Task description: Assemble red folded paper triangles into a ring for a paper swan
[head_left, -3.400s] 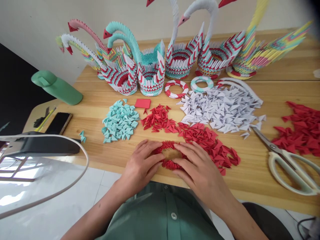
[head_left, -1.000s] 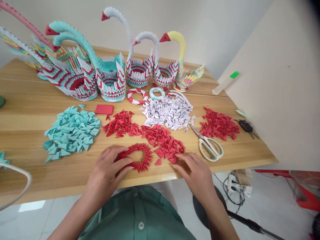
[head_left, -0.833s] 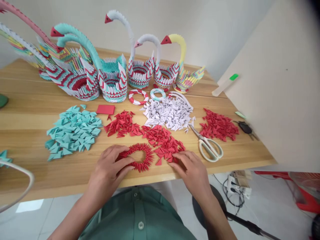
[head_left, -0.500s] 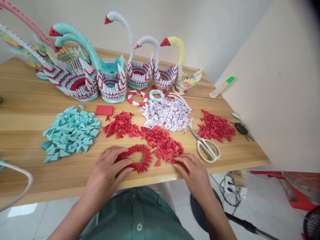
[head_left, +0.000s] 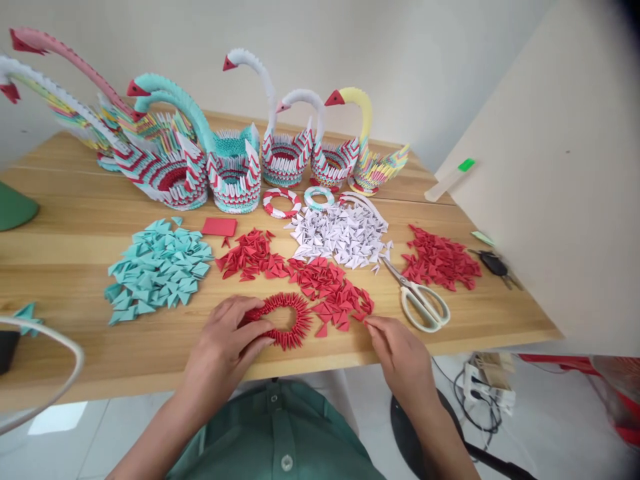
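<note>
A plain wall point(head_left: 400, 47) stands behind a pale wooden table point(head_left: 55, 260); a row of paper swans point(head_left: 233, 177) lines the rear of the table.

The red ring point(head_left: 299, 323), built of folded, pointed pieces, lies near the front edge, between the two hands and much closer to the left. The left hand point(head_left: 227, 340) grips the ring by its left side, thumb and fingers closed over that section. The right hand point(head_left: 403, 357), apart from the ring, pinches a red piece point(head_left: 359, 317) between thumb and forefinger at the near right end of the red pile point(head_left: 325, 283) (whether the piece touches its neighbours cannot be told).

Surroundings: the teal pile point(head_left: 160, 267) lies to the left, beyond the left hand. The white pile point(head_left: 343, 237) sits behind the red pile; the scissors point(head_left: 423, 303) lie to the right, tips at its edge. A red card point(head_left: 219, 227) lies flat between the teal pile and the swans. A striped ring point(head_left: 269, 200) and a teal-white ring point(head_left: 307, 198) lie before the swans.

Markings: the keys point(head_left: 494, 263), far right, are too small in view for any lettering to be read.
</note>
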### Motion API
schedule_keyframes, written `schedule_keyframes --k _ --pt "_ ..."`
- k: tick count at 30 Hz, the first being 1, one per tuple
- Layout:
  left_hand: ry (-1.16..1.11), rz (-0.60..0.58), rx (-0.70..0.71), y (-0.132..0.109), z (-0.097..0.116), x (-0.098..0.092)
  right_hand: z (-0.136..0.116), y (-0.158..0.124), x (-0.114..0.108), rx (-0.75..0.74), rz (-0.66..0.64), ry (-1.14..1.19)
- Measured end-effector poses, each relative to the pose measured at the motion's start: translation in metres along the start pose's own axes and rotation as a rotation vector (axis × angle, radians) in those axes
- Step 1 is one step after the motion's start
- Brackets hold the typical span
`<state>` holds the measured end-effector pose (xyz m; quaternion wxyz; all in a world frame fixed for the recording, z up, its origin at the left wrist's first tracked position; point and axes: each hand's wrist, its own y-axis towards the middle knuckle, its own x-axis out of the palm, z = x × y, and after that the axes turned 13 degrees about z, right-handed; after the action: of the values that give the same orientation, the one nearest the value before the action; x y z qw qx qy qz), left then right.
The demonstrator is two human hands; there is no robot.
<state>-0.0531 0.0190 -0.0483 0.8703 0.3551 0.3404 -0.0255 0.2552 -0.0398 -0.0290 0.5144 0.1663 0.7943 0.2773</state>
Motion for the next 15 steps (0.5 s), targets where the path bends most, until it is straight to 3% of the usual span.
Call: schedule_keyframes --k 6,11,15 --pt "0.001 -0.014 -0.031 0.002 0.004 -0.001 -0.015 0.008 -0.004 0.273 0.002 0.171" --pt "-0.008 -0.011 -0.05 0.005 0.007 -0.003 -0.04 0.038 0.006 0.219 -0.077 0.37" --pt "-0.008 -0.011 -0.06 0.007 0.009 -0.004 -0.054 0.06 0.023 0.054 -0.118 0.473"
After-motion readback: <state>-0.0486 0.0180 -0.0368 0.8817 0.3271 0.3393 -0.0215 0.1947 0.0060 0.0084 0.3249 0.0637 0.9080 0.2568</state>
